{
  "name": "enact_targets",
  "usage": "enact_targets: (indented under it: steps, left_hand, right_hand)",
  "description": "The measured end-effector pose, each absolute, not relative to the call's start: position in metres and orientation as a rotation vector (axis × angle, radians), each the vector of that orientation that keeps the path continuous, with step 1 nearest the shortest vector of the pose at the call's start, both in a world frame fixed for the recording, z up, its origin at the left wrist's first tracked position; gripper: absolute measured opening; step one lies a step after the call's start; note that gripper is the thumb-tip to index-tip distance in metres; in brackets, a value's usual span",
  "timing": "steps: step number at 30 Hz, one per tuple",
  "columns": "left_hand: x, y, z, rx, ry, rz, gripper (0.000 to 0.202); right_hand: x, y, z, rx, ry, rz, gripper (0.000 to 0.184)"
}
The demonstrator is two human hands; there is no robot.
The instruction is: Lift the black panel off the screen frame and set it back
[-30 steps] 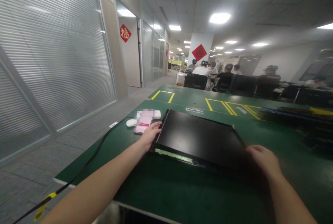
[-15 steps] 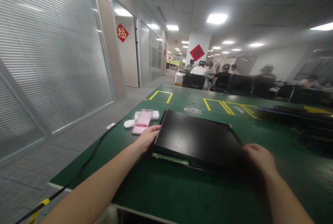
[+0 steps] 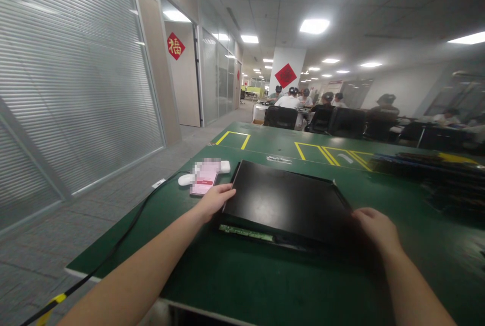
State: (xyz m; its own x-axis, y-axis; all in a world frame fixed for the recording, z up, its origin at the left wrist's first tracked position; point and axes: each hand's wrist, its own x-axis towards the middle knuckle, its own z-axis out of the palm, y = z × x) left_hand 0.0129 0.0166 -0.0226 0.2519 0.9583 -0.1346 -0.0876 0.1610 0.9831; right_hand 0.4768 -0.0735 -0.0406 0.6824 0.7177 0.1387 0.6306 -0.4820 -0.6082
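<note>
A flat black display panel (image 3: 288, 199) lies tilted over the green table in front of me. Along its near edge shows a narrow green circuit board (image 3: 246, 233), and beneath the panel there seems to be a dark frame, mostly hidden. My left hand (image 3: 217, 199) grips the panel's left edge, fingers closed on it. At the right edge, my right hand (image 3: 373, 222) pinches the panel between thumb and fingers. The shaded lower right corner of the panel is hard to make out.
A phone (image 3: 204, 177) and white rounded objects (image 3: 185, 179) lie left of the panel. A black cable (image 3: 132, 225) crosses the left table edge. Dark stacked items (image 3: 447, 174) stand at the right. Yellow tape outlines (image 3: 235, 134) mark the green table (image 3: 273, 285). Several people sit farther back.
The view has shifted very slightly. My left fingers reach a little farther over the panel's left edge; both hands keep their hold and the panel has hardly moved.
</note>
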Motion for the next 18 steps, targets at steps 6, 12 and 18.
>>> enact_targets:
  steps: [6,12,18]
  left_hand:
    - [0.014,0.009,-0.014,1.164,0.968,0.924,0.053]
    - [0.015,0.006,-0.009,1.199,0.954,0.957,0.057]
    - [0.014,0.005,-0.005,1.213,0.92,0.94,0.058]
  right_hand:
    - [0.474,-0.075,-0.038,-2.275,-1.02,0.198,0.024]
    - [0.471,-0.076,-0.036,-2.265,-1.02,0.195,0.021]
    - [0.464,-0.078,-0.029,-2.289,-1.002,0.224,0.022]
